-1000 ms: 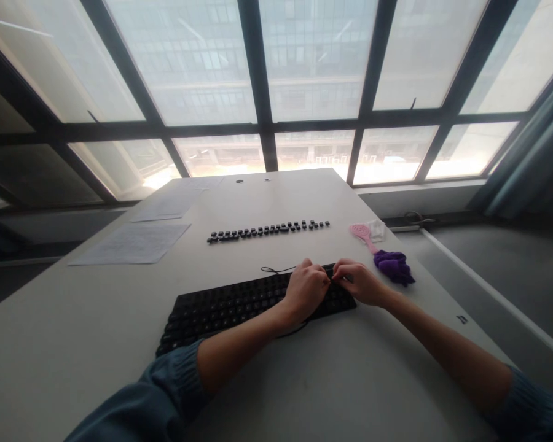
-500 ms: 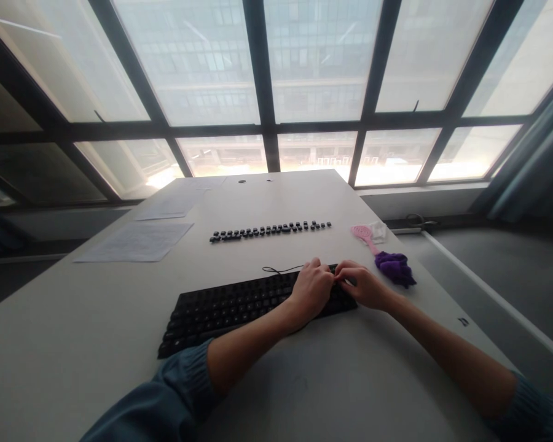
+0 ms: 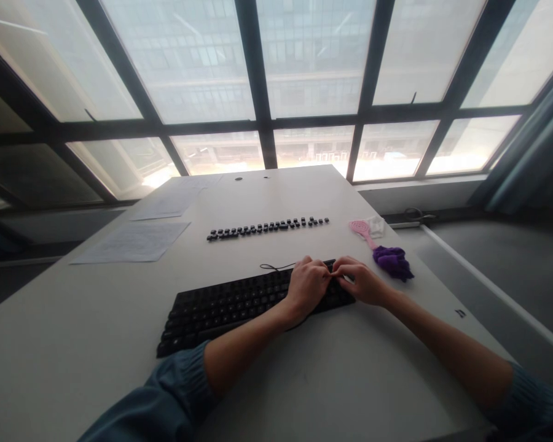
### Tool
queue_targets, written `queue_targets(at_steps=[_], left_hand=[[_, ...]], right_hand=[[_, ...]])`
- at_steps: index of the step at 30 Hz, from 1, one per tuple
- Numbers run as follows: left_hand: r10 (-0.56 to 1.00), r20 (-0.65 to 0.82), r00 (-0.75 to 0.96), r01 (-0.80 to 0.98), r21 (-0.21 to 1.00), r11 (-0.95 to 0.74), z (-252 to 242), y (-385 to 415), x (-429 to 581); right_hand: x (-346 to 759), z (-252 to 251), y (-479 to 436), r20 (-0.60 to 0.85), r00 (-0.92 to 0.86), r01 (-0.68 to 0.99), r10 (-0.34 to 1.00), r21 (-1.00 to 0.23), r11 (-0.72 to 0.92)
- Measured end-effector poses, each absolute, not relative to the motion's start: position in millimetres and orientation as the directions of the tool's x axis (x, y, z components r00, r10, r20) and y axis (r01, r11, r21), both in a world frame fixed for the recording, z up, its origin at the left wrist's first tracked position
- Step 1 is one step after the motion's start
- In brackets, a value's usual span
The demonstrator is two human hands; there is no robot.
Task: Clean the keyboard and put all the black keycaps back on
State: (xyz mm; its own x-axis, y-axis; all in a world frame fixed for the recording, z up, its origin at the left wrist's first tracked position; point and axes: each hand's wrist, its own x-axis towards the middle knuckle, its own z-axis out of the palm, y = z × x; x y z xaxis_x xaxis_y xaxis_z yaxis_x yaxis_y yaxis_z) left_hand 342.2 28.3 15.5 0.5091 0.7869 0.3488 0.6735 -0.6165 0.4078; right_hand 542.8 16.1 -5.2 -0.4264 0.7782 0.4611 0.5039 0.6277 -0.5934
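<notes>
**Two hands meeting at the right end of a black keyboard**

Both hands work at one spot. The left hand rests across the right end of the black keyboard, fingers curled and drawn together. The right hand comes in from the far side, with its fingertips closed against those of the left. This pinched, tip-to-tip posture suggests fine work on something small. The forearms lie low over the white table, which probably steadies the fingers.

The keyboard lies at a slant near the table's front edge, within easy reach of both arms. Its thin cable loops loosely just behind it. Farther back, well apart from the keyboard, loose black keycaps sit in a single neat row, an order that keeps each piece separate and easy to count. A pink brush and a bunched purple cloth lie near the right hand, close enough to be picked up without stretching. Two printed sheets lie off to the left.

Limits of the view:
- The point where the fingertips meet is covered by the fingers, so it cannot be told whether they clamp anything.
- The keys under the left hand are hidden.
- Bright light from the window darkens the keyboard, so any empty key sockets do not show.
- The print on the sheets is illegible.
- A small pale item beside the brush cannot be identified.
</notes>
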Motion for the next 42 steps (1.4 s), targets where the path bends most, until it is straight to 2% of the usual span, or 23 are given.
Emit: queue_targets(at_steps=[5, 13, 21, 23, 26, 30, 36, 42], left_hand=[[0.8, 0.302, 0.519, 0.697, 0.393, -0.6, 19, 27, 338], [0.701, 0.335, 0.63, 0.693, 0.166, -0.701, 24, 15, 340], [0.702, 0.316, 0.638, 0.681, 0.195, -0.706, 21, 15, 338], [0.724, 0.325, 0.608, 0.683, 0.251, -0.686, 26, 17, 335], [0.763, 0.347, 0.545, 0.686, 0.339, -0.644, 41, 22, 328], [0.793, 0.353, 0.497, 0.687, 0.397, -0.608, 65, 34, 307], [0.847, 0.38, 0.372, 0.751, 0.413, -0.515, 88, 54, 219], [0.948, 0.311, 0.061, 0.923, 0.344, -0.173, 78, 60, 87]], right_hand=[[543, -5, 15, 0.449, -0.432, 0.508, 0.782, -0.595, 0.622], [541, -8, 17, 0.431, -0.43, 0.528, 0.793, -0.592, 0.608], [541, -6, 16, 0.451, -0.44, 0.542, 0.776, -0.556, 0.63], [541, -3, 15, 0.5, -0.393, 0.536, 0.771, -0.557, 0.635], [545, -1, 17, 0.582, -0.234, 0.524, 0.779, -0.6, 0.605], [551, -4, 21, 0.607, -0.119, 0.556, 0.786, -0.615, 0.559], [552, -4, 22, 0.603, -0.168, 0.596, 0.78, -0.568, 0.568], [546, 0, 20, 0.627, -0.137, 0.612, 0.767, -0.556, 0.563]])
